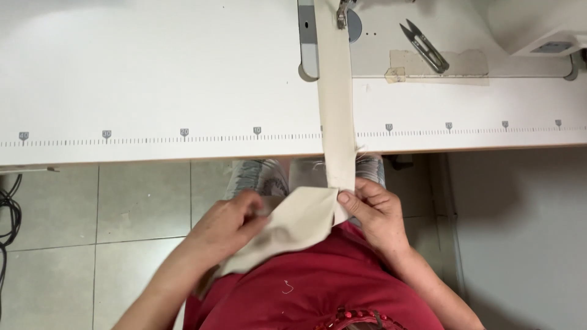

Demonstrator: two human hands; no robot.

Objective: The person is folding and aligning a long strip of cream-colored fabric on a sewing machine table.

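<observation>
Fabric strip: a long band of cream cloth (335,104) ran from under the presser foot (342,15) at the top of the view, straight down across the white sewing table (153,79), over its front edge and into the person's lap, where it folded back toward the left.

Right hand: the right hand (376,214) pinched the strip just below the table edge — thumb pressed on top at the fold, the other fingers curled behind the cloth.

Left hand: the left hand (229,223) was closed on the folded-back tail of the strip, fingers bent around its edge; the loose end trailed down past the wrist over the red garment (306,287).

Between the hands: the fold lay stretched from one grip to the other, with both hands touching the cloth.

On the table: thread snips (425,46) lay to the right of the strip on the machine bed, well apart from both hands, beside a taped patch (440,64). A printed ruler scale (153,137) ran along the front of the table, and the strip crossed over it.

In the way: nothing lay on the strip between the foot and the hands.

Below: grey floor tiles (140,201) and dark cables (7,208) at the left edge.
</observation>
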